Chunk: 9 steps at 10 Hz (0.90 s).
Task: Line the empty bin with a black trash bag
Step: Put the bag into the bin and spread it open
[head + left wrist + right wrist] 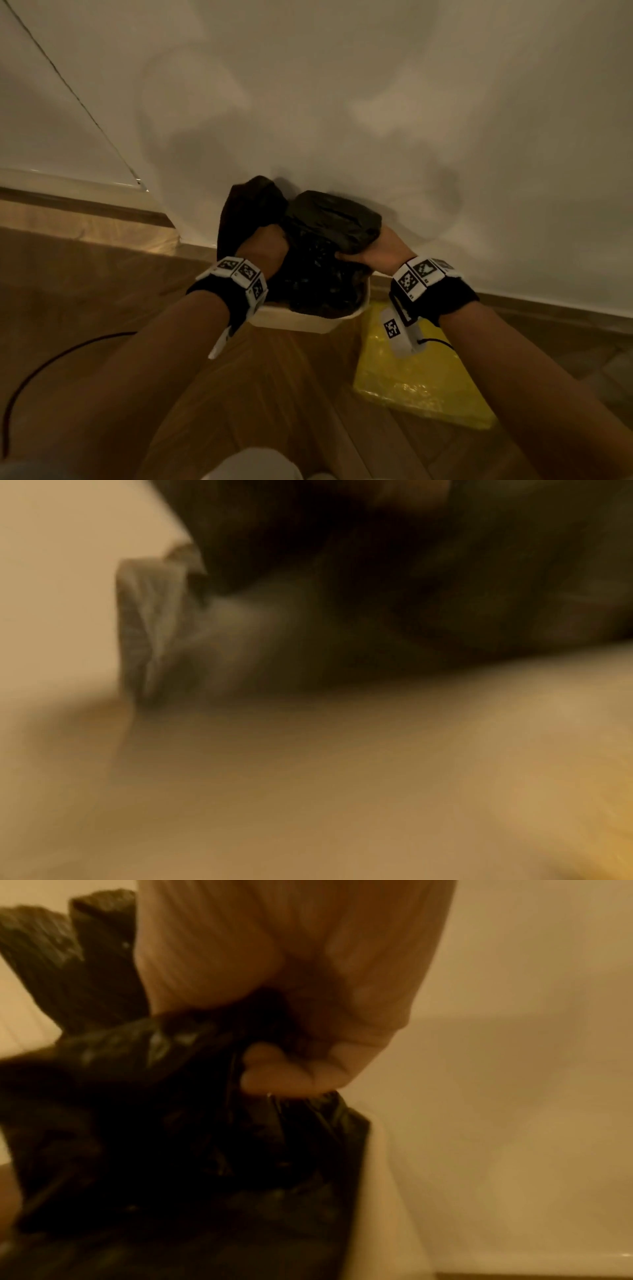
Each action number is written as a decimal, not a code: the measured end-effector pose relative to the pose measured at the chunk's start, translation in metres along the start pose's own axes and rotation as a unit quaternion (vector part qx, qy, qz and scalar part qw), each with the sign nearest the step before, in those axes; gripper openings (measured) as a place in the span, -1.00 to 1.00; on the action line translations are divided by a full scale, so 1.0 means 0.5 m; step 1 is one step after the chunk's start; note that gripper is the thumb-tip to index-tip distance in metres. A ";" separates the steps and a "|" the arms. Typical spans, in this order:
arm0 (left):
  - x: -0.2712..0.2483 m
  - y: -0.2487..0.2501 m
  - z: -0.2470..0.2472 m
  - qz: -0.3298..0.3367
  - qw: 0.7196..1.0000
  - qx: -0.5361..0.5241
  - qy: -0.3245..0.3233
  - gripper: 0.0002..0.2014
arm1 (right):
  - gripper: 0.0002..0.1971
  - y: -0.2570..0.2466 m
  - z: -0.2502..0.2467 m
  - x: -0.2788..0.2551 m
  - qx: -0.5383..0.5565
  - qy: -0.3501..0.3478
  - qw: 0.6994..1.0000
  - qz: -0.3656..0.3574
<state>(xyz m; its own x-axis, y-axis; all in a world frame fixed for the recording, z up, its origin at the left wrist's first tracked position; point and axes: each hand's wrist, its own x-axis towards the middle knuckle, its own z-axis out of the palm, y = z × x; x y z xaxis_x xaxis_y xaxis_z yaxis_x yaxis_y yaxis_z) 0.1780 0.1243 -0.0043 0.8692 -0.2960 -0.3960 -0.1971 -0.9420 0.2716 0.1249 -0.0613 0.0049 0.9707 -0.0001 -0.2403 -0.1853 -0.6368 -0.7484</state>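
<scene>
A white bin [294,318] stands on the wooden floor against the wall. A crumpled black trash bag [318,274] fills its mouth and bulges above the rim. My left hand [267,246] is tucked into the bag's left edge, its fingers hidden under the plastic. My right hand [373,250] grips a bunched fold of the bag at the right rim. The right wrist view shows my right hand [284,1069] with fingertips [267,1077] curled into the black bag [171,1137] beside the bin's white wall [383,1191]. In the blurred left wrist view, dark bag plastic [377,601] is all that shows.
A yellow plastic packet [418,373] lies on the floor right of the bin. A black cable [51,363] curves across the floor at the left. The pale wall [342,102] rises directly behind the bin, with a baseboard along its foot.
</scene>
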 end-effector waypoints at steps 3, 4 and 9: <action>0.044 -0.068 0.156 0.003 0.990 0.097 -0.107 -0.36 | -0.54 0.018 0.029 -0.009 -0.094 -0.065 0.992 0.061; 0.024 -0.056 0.119 0.004 0.993 0.024 -0.120 -0.43 | -0.66 0.010 0.035 -0.009 -0.064 -0.018 0.996 0.063; -0.002 -0.163 -0.084 0.037 0.906 -0.390 0.163 -0.70 | -0.61 0.025 -0.015 -0.018 0.118 0.231 0.965 0.047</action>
<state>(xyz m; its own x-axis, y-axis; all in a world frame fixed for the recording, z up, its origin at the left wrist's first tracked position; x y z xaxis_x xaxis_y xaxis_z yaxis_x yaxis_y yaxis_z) 0.2119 0.2079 0.0108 0.9795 -0.1719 -0.1051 0.0084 -0.4862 0.8738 0.1151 -0.0749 0.0024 0.9029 -0.4266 -0.0535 -0.2521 -0.4245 -0.8696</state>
